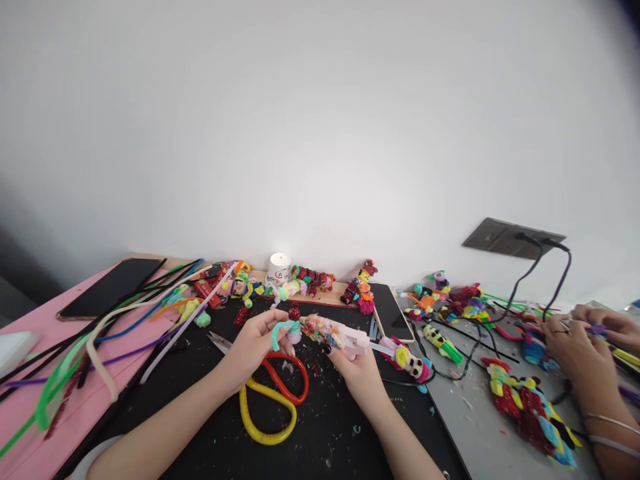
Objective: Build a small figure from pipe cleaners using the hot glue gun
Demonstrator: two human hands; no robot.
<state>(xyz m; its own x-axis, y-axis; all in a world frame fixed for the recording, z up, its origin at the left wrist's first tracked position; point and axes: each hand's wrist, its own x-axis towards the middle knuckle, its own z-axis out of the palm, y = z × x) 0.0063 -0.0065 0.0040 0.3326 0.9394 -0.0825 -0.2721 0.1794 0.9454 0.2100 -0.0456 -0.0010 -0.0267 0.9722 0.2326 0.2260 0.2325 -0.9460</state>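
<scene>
My left hand (263, 339) pinches a small pipe-cleaner piece (294, 328) with a dark red top, a pale purple base and a curled turquoise strand. In my right hand (356, 373) is a pale pink glue gun (354, 340), its front crusted with coloured fluff and a glue stick showing at its back end. The gun's front end points left, close to the piece; whether they touch I cannot tell. Under my left hand lie scissors (269, 413) with one yellow and one red handle, blades apart, on the black mat (320, 447).
Loose pipe cleaners (100, 333) and a phone (113, 287) lie on a pink surface at left. A paper cup (279, 269), several pipe-cleaner dolls (360, 288) and another phone (390, 310) line the back. At right are a co-worker's hands (575, 340), more dolls (530, 407) and cables (555, 287).
</scene>
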